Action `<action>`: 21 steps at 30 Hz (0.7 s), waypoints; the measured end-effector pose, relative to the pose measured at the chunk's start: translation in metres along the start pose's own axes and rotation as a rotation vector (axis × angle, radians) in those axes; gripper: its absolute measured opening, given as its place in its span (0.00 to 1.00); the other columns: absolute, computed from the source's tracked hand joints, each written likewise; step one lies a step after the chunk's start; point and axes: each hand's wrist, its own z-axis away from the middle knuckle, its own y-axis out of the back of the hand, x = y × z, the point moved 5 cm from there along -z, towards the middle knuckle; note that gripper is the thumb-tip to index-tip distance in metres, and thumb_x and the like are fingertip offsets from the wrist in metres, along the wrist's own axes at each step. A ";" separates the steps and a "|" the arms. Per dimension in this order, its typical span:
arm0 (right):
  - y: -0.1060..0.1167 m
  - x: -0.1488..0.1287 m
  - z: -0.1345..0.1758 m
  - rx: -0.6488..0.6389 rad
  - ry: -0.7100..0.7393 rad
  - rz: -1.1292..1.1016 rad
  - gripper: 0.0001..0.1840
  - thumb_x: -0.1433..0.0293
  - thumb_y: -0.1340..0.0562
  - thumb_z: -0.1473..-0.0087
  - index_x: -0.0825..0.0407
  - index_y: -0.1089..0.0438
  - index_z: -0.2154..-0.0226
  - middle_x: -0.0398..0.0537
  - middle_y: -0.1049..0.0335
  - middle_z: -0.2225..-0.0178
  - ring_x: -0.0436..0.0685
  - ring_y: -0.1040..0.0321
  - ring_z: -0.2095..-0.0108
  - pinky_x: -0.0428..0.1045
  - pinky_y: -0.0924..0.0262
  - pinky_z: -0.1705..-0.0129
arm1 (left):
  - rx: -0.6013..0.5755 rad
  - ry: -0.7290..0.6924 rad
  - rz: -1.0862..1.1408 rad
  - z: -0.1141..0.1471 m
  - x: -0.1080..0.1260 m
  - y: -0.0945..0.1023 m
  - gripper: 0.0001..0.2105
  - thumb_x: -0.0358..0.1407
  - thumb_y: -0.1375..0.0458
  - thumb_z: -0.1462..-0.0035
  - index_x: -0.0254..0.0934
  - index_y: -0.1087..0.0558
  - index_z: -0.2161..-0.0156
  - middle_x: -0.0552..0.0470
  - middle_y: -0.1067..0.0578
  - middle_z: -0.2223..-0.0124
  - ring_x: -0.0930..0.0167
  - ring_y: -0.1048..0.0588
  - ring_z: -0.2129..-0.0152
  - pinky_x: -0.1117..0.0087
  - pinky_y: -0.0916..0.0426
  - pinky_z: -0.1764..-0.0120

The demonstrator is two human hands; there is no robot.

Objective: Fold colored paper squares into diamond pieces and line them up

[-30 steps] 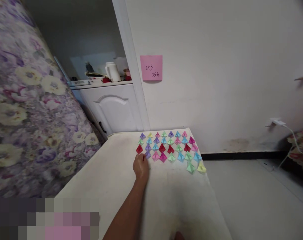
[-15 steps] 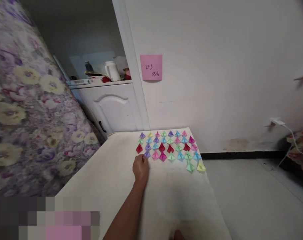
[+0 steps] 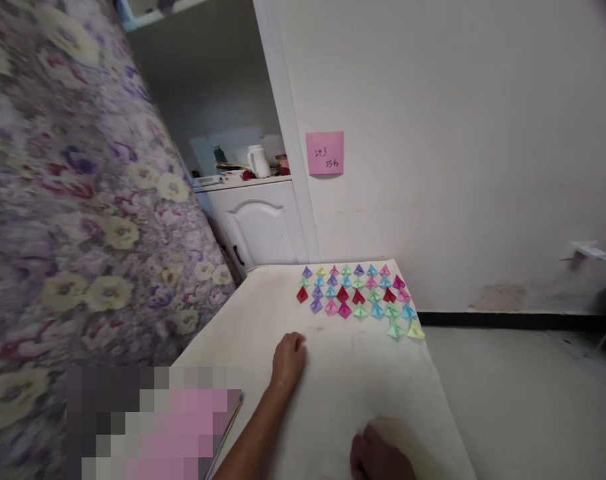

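Note:
Small folded paper pieces (image 3: 343, 293) in red, pink, purple, blue, green and yellow stand in rows at the far right of the table. Nearest to me in those rows are a light green folded piece (image 3: 395, 329) and a yellow one (image 3: 415, 331). My left hand (image 3: 289, 360) is over the bare cloth in front of the rows, apart from them, with its fingers curled and nothing visible in them. Close to the front, my right hand (image 3: 380, 457) is also closed; whatever its fingers may hold is hidden.
A cream cloth covers the table (image 3: 333, 380). A thin pen-like stick (image 3: 225, 430) lies at the left, beside a blurred-out pink patch (image 3: 187, 427). Floral curtain (image 3: 97, 220) hangs on the left. Behind are a cabinet (image 3: 263, 227) and a wall with a pink note (image 3: 325, 153).
My left hand has drawn back toward me from the front purple piece, leaving it in its row. My right hand has come further into view at the bottom. The view has shifted left.

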 end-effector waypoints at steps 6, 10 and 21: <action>0.008 -0.005 0.018 0.143 0.073 -0.028 0.10 0.79 0.46 0.50 0.50 0.32 0.71 0.45 0.31 0.66 0.51 0.32 0.67 0.42 0.45 0.66 | -0.066 -0.005 0.005 0.053 -0.012 0.055 0.08 0.26 0.48 0.53 0.38 0.28 0.73 0.55 0.25 0.74 0.72 0.29 0.75 0.74 0.39 0.70; 0.011 -0.007 0.027 0.204 0.116 -0.052 0.10 0.78 0.47 0.49 0.50 0.33 0.71 0.44 0.32 0.67 0.51 0.33 0.68 0.43 0.46 0.67 | 0.009 0.049 -0.003 0.095 -0.037 0.105 0.09 0.32 0.51 0.47 0.39 0.28 0.67 0.53 0.24 0.68 0.70 0.27 0.70 0.72 0.36 0.66; 0.000 -0.005 0.025 0.249 0.163 -0.015 0.08 0.75 0.48 0.48 0.50 0.36 0.72 0.44 0.33 0.70 0.52 0.35 0.70 0.45 0.49 0.69 | 0.037 0.179 -0.225 0.164 -0.122 0.150 0.18 0.40 0.48 0.49 0.34 0.30 0.55 0.42 0.29 0.53 0.61 0.32 0.54 0.63 0.39 0.51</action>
